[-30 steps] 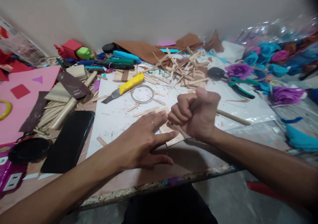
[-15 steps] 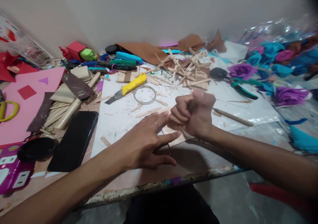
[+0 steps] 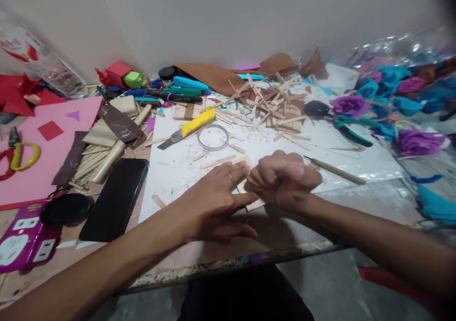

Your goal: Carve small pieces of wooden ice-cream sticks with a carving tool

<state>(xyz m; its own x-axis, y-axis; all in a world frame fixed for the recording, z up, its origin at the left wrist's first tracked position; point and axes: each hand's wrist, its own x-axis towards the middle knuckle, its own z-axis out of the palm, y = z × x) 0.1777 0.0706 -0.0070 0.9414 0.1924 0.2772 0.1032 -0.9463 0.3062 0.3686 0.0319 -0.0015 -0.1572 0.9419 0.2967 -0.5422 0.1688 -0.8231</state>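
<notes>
My left hand [image 3: 213, 200] lies palm down with its fingers stretched out and a ring on one of them. Its fingertips rest on or beside a thin, pale wooden piece [image 3: 253, 205], mostly covered by both hands. Over the right part of that piece, my right hand [image 3: 285, 178] is curled into a fist, slightly blurred; whatever it grips is hidden. Just beyond the hands lie a craft stick [image 3: 218, 162] and a round clear disc with a thin rim [image 3: 213, 149]. A thin wooden-handled tool [image 3: 338, 171] lies to the right of my right hand.
A yellow box cutter [image 3: 197, 122] lies behind the hands, blade exposed. Craft sticks [image 3: 274, 100] are heaped farther back. Green-handled pliers [image 3: 352, 133] and paper flowers [image 3: 351, 106] sit right. On the left are a black phone [image 3: 116, 200], scissors [image 3: 24, 155] and a purple power strip [image 3: 30, 235].
My right fist has come down and turned, its thumb no longer pointing up. My left hand keeps its place on the wooden piece. The view has shifted slightly left.
</notes>
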